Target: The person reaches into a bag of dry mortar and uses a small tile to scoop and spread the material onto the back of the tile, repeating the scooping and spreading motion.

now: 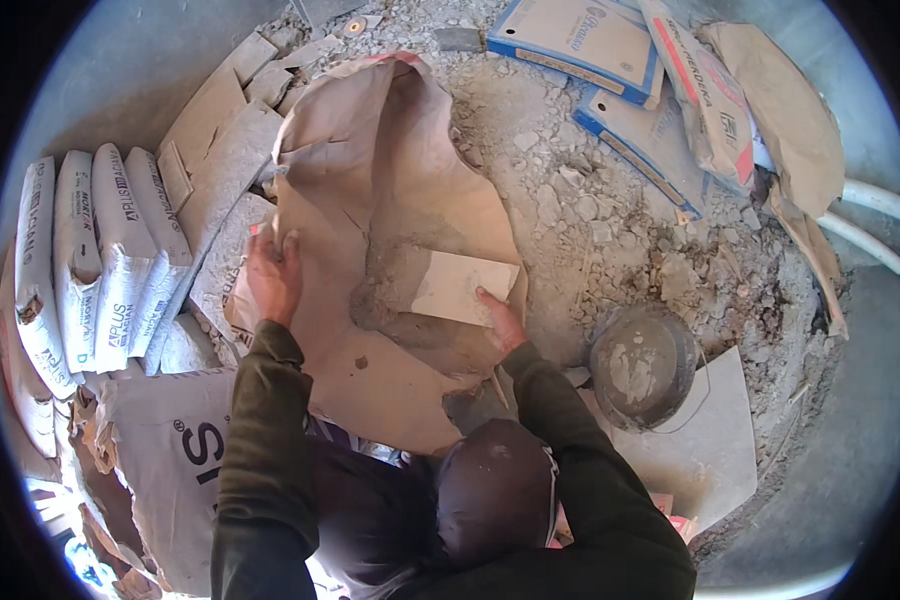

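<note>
A torn-open brown paper sack (335, 200) lies spread in front of me, with grey powder (385, 275) in its hollow. My left hand (273, 278) pinches the sack's left edge, fingers bent around the paper. In my right hand (502, 322) is a flat white rectangular piece (460, 285), like a cut tile, gripped at its right end with the thumb on top. The left end of that piece meets the powder and has grey dust over it. Both sleeves come in from below, and my knees are under the sack's near edge.
Several full white mortar bags (120, 260) stand at the left. A dusty round bucket (642, 365) sits on a pale board (710, 440) at right. Rubble (570, 210) covers the floor; blue-and-white boxes (580, 45), another sack (700, 95) and white pipes (875, 200) lie beyond.
</note>
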A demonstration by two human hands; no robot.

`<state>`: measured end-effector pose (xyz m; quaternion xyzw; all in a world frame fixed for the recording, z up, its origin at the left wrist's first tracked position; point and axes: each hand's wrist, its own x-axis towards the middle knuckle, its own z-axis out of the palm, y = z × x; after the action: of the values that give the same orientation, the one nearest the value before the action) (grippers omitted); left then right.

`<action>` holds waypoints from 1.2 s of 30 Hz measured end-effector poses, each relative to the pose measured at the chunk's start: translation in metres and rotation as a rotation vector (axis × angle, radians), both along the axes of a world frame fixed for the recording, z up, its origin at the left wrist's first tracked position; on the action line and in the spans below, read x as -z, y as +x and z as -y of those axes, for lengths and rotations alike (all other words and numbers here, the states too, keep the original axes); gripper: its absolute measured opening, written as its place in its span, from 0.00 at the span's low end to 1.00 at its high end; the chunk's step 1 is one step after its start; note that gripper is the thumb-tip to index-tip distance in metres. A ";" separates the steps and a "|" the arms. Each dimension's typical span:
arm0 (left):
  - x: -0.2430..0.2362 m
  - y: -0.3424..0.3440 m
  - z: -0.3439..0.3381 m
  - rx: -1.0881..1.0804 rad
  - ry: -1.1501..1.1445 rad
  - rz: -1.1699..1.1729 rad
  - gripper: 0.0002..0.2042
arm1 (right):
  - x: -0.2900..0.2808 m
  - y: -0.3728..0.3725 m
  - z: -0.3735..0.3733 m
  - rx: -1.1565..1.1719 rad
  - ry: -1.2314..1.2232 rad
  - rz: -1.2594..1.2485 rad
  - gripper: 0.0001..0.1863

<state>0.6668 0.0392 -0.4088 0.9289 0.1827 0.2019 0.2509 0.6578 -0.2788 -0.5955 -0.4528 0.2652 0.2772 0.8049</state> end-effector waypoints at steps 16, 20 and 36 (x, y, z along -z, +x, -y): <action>0.014 0.024 0.108 0.564 0.236 -0.201 0.18 | -0.176 -0.122 0.246 0.549 -0.195 0.168 0.20; 0.026 -0.007 0.187 0.829 0.125 -0.782 0.20 | -0.209 -0.167 0.304 0.690 -0.323 0.208 0.22; 0.201 -0.180 0.234 0.697 0.751 -0.569 0.16 | -0.174 -0.186 0.274 1.139 -0.436 0.163 0.18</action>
<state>0.4870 -0.1951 -0.6096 0.9772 -0.1573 -0.0989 -0.1026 0.4718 -0.5527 -0.4216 -0.4140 0.4536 -0.2925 0.7330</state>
